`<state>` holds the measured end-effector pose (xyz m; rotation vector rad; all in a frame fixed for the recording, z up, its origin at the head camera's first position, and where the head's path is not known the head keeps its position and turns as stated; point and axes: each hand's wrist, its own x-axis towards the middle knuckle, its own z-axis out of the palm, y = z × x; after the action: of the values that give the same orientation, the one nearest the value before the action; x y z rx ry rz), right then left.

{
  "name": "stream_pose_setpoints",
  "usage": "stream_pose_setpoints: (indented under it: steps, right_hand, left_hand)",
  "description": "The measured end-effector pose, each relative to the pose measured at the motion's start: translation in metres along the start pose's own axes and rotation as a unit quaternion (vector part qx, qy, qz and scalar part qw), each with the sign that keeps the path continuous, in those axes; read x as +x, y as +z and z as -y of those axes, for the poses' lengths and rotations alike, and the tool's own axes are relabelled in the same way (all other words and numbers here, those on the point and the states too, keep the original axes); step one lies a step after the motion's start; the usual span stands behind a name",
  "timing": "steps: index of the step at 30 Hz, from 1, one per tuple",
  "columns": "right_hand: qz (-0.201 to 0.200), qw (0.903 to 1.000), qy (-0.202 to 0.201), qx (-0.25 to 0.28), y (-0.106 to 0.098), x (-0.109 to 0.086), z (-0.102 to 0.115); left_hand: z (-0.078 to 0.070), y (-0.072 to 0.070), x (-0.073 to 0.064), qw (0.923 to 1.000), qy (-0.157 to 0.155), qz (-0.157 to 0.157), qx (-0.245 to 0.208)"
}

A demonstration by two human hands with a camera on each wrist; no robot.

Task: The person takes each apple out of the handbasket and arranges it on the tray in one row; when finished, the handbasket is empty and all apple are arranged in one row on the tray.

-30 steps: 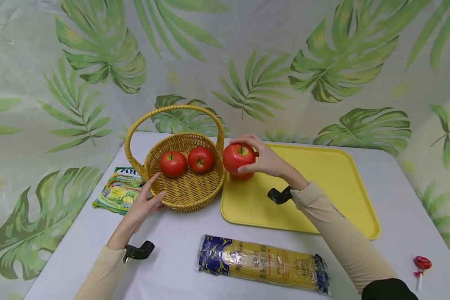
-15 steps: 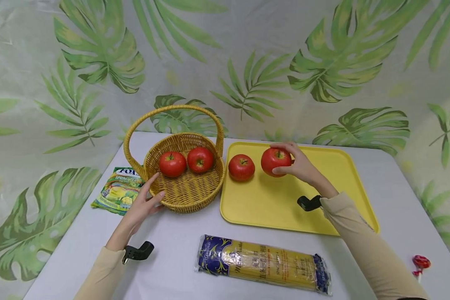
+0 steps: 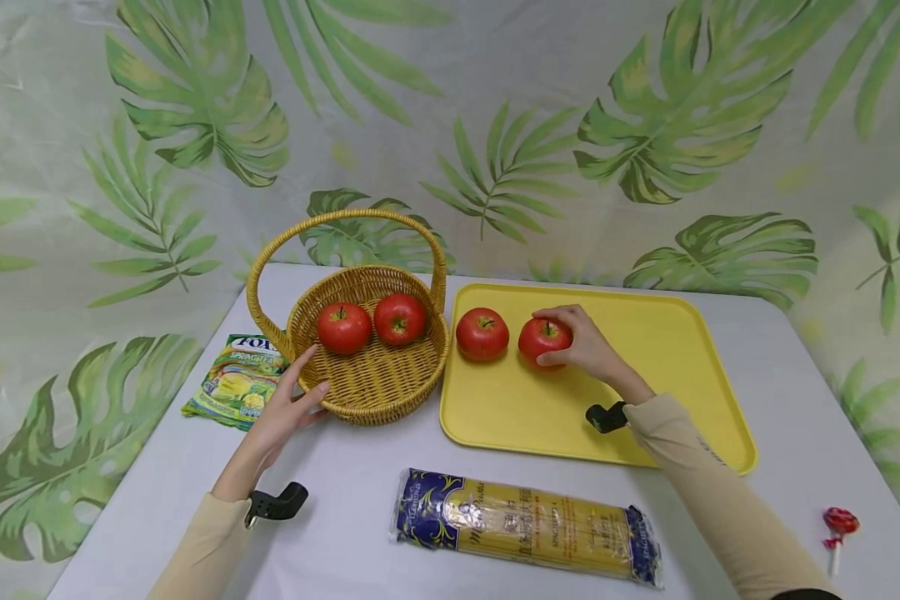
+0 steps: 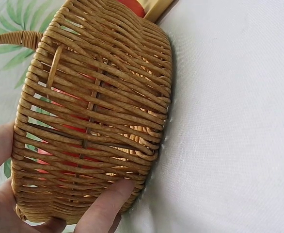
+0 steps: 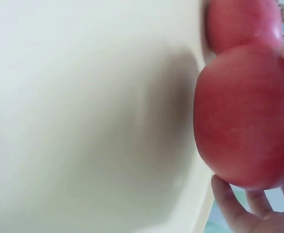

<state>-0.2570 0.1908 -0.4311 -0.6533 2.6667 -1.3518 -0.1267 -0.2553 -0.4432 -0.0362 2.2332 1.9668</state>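
Now, right hand [image 3: 585,346]: its thumb and fingers are bent round one red apple, gapped just as wide as the fruit.
Held apple [image 3: 542,348]: in that hand, at the 10 o'clock part of the tray; I can't tell if its bottom touches.
Next apple [image 3: 482,335]: on the tray, just beside the held apple, at its 9 o'clock.
Tray [image 3: 525,417]: yellow and flat, at 3 o'clock from the basket.
Left hand [image 3: 281,412]: spread wide, touching the basket's side at 7 o'clock, fingers mostly straight.
Basket [image 3: 382,411]: brown and woven, with a tall round handle.
Basket apples [image 3: 344,328]: two red ones inside, close together, at 10 and 2 o'clock.
Bag [image 3: 236,379]: green and yellow, at the basket's 9 o'clock.
Spaghetti [image 3: 528,525]: a long pack at the tray's 7 o'clock.
Lollipop [image 3: 841,522]: red, at the tray's 4 o'clock.
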Motion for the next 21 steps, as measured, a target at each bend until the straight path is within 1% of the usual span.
stream_pose_setpoints:
  steps: [3, 8, 16, 19, 21]
  right_hand:
    - [0.001, 0.9999, -0.003, -0.012, 0.0036, 0.0013, -0.0019]
    - [0.013, 0.9997, -0.003, -0.022, 0.0058, 0.0024, -0.0024]
    - [0.042, 0.9984, 0.028, -0.025, 0.0035, 0.0032, -0.0025]
    - [0.05, 0.9979, 0.032, -0.027, 0.0025, 0.0028, -0.0023]
    - [0.05, 0.9979, 0.025, -0.031, 0.0021, 0.0026, -0.0022]
  left_hand:
    - [-0.0002, 0.0003, 0.0004, 1.0, 0.0, 0.0, 0.0]
    - [-0.0005, 0.0007, 0.0001, 1.0, 0.0, -0.001, 0.001]
    - [-0.0009, 0.0006, -0.0004, 1.0, -0.003, -0.001, 0.001]
    - [-0.0009, 0.0005, -0.0004, 1.0, -0.003, -0.003, 0.005]
    - [-0.0009, 0.0003, -0.0004, 1.0, -0.004, -0.004, 0.007]
